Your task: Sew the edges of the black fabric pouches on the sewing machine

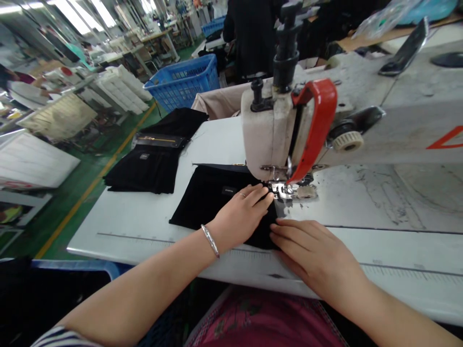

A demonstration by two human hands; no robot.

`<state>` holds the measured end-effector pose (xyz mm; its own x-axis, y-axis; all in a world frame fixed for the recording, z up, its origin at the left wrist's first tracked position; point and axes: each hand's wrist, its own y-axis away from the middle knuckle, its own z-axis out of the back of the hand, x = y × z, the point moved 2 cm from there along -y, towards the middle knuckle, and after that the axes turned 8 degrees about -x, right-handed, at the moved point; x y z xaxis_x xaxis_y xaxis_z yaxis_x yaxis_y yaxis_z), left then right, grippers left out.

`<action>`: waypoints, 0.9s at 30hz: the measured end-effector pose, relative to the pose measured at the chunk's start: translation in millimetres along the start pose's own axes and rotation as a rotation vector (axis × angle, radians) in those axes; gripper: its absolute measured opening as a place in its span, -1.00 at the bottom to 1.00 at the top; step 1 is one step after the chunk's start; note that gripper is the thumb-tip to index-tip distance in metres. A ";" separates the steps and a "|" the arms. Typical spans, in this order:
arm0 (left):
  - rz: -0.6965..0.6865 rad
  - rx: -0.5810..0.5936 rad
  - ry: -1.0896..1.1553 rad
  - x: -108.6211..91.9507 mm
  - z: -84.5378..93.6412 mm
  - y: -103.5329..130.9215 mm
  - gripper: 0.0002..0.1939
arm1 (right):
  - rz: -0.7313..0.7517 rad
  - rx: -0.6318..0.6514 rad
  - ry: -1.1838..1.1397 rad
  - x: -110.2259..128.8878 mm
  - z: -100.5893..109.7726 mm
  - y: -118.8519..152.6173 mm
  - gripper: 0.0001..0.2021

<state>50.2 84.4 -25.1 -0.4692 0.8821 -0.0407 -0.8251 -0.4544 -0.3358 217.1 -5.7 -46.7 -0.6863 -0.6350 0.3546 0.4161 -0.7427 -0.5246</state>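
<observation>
A black fabric piece [202, 197] with a small label lies on the sewing machine table, its far right corner by the metal presser foot [284, 189]. My left hand [240, 217] rests on top of the fabric, fingers stretched out flat and the tips just left of the foot. Against the right edge of the same piece lie the fingertips of my right hand [318, 255], its fingers extended side by side. The sewing machine head [265, 130] with its red guard [321, 115] stands over the foot. The needle tip cannot be made out.
A stack of black fabric pieces [144, 166] with a zipper and label sits at the table's left. Beyond it are a blue plastic basket [184, 79] and a person in dark clothes [251, 38]. Another blue-rimmed bin [79, 265] holds dark material below the table's left edge.
</observation>
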 end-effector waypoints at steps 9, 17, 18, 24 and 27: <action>0.004 -0.125 0.390 -19.4 9.1 36.2 -0.67 | -0.225 -0.037 -0.221 -1.2 21.4 5.0 -0.88; 0.191 -0.205 0.558 -18.4 11.7 35.0 -0.74 | -0.183 0.010 -0.062 -2.4 11.6 6.5 -0.92; 0.207 -0.219 0.549 -18.4 12.2 35.6 -0.74 | -0.151 0.015 -0.032 -2.0 9.6 5.6 -0.88; 0.223 -0.291 0.512 -20.9 14.4 38.7 -0.73 | 0.049 0.032 0.051 1.7 5.0 2.1 -0.86; 0.146 -0.316 0.471 -24.7 15.3 38.7 -0.73 | 0.072 0.020 0.037 2.7 5.3 2.0 -0.84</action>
<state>25.0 43.1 -22.6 -0.3208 0.8063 -0.4969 -0.5945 -0.5798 -0.5571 219.2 -10.0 -42.6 -0.6759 -0.6786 0.2875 0.4767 -0.7001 -0.5316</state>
